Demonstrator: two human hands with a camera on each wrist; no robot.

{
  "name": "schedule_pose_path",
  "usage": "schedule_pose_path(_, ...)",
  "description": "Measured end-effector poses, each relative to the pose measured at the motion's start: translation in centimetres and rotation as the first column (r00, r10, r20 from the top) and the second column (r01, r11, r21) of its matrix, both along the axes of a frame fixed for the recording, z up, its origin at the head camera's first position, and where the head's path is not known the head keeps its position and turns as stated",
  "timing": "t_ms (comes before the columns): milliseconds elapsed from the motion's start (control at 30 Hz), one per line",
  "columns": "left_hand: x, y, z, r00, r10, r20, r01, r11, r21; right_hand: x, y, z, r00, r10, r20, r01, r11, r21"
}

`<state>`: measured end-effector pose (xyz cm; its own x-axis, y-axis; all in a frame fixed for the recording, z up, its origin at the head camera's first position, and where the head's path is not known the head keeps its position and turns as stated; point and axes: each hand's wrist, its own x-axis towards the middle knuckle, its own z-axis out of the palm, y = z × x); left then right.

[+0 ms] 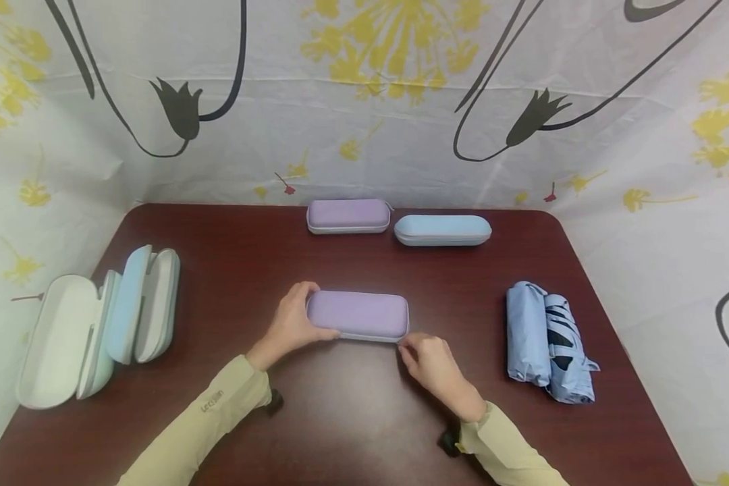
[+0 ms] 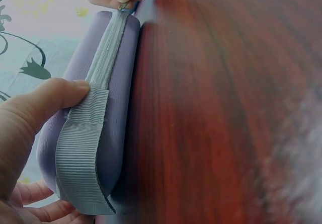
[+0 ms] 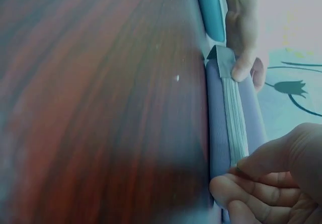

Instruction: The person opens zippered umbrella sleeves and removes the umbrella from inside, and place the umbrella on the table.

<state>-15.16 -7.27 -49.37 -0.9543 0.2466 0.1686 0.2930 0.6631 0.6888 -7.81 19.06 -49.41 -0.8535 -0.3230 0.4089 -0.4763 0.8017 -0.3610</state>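
A purple zippered hard case (image 1: pixel 358 314) lies closed near the middle of the table, its zipper edge facing the person. The left hand (image 1: pixel 294 320) grips its left end, thumb on the near side and fingers around the far side. In the left wrist view, that thumb presses at the start of the grey zipper (image 2: pixel 104 58), next to a ribbed grey fabric band (image 2: pixel 80 143) around the case's end. At the opposite end, the right hand (image 1: pixel 433 364) pinches the small zipper pull (image 2: pixel 123 5) between thumb and forefinger, at the case's near right corner.
Behind stand another purple case (image 1: pixel 348 214) and a light blue case (image 1: pixel 442 231), both closed. To the left, a pale green case (image 1: pixel 57 344) and a blue case (image 1: pixel 127 310) stand open. Two blue fabric bundles (image 1: pixel 528 331) lie at right. Patterned cloth (image 1: pixel 364 128) borders the table.
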Motion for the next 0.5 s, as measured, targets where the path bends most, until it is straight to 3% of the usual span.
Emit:
schedule_pose_path(167,0.3,-0.2,0.2,1.0,-0.002,0.0,0.002,1.0,0.002,0.0,-0.6,-0.2,1.0,-0.026,0.007,0.026,0.999,-0.043)
schedule_pose_path(500,0.4,-2.4,0.2,0.981,-0.19,0.037,0.184,0.975,0.124,-0.4,-0.3,0.0,0.997,-0.056,0.045,0.058,0.997,-0.058)
